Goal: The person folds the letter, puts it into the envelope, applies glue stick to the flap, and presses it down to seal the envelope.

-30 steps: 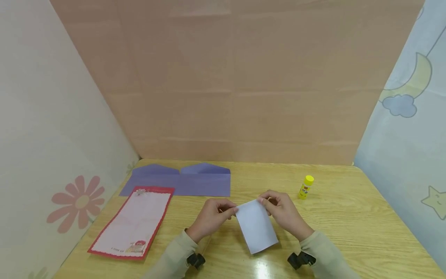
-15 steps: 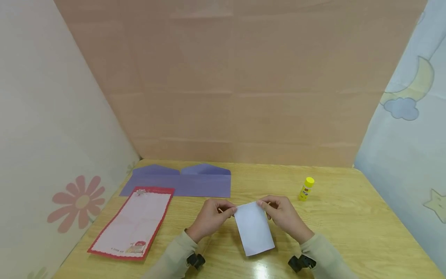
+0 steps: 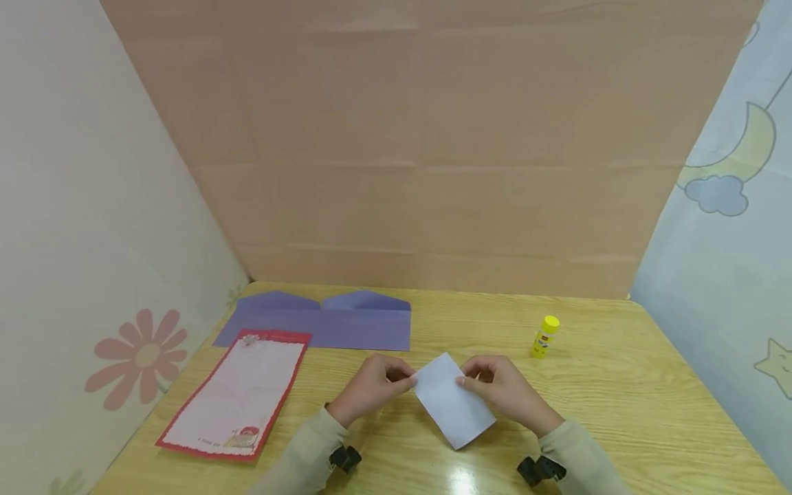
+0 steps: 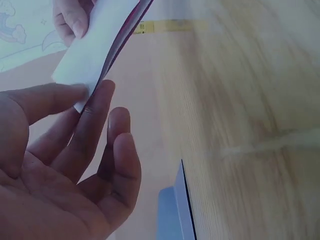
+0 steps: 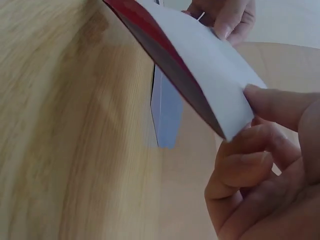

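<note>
A folded sheet of paper (image 3: 454, 402), white outside, is held up between both hands and turned at an angle in the head view. Thumb and fingers of my left hand (image 3: 374, 386) pinch its left corner. On the opposite edge, my right hand (image 3: 504, 388) pinches it between thumb and fingers. The right wrist view shows a red-edged inner face (image 5: 150, 30) between the slightly parted layers. From the left wrist, the sheet (image 4: 100, 45) appears edge-on, its layers bowed apart.
Left on the wooden table (image 3: 619, 399) lies a red-bordered letter sheet (image 3: 232, 395), overlapping two purple envelopes (image 3: 365, 326) with raised flaps. A yellow glue stick (image 3: 544, 337) stands at the back right. A tan backdrop (image 3: 421, 172) rises behind.
The folded paper has been turned so that its top corner points up and away, and my right hand's grip has slid from its top corner down along the right edge.
</note>
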`<state>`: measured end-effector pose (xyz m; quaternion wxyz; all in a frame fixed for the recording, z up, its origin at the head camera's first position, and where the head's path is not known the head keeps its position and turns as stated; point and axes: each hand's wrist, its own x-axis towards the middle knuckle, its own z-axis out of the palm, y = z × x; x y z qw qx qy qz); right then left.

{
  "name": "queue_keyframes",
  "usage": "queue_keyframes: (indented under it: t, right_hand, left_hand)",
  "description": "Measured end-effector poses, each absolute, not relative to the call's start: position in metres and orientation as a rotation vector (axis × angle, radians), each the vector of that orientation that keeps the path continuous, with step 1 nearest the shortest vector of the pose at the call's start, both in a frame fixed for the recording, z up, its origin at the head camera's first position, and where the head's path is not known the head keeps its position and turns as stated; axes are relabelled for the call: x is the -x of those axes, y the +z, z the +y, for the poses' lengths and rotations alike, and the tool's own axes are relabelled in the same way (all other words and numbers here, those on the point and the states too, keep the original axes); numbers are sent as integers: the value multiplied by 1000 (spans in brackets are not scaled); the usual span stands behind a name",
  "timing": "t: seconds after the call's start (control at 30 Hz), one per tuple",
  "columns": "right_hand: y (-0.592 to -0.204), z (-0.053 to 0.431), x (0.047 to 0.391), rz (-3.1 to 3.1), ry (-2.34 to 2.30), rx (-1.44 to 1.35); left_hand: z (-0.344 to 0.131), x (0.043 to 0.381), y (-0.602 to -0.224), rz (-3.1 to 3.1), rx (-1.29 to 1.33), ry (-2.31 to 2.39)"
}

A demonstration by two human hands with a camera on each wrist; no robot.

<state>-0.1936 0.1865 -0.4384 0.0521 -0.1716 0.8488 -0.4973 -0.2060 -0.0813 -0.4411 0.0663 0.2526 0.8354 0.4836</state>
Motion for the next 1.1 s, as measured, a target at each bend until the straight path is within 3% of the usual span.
queue_keyframes:
  t: [0.4,1.1]
  right_hand:
    - [-438,178,195,2595,-1439,589]
    - [-443,198,194,2611,-1324,693]
  left_hand:
    - [-66,206,-439,2481,-724,1532]
    - [-92,219,-446,2565,-631,1480]
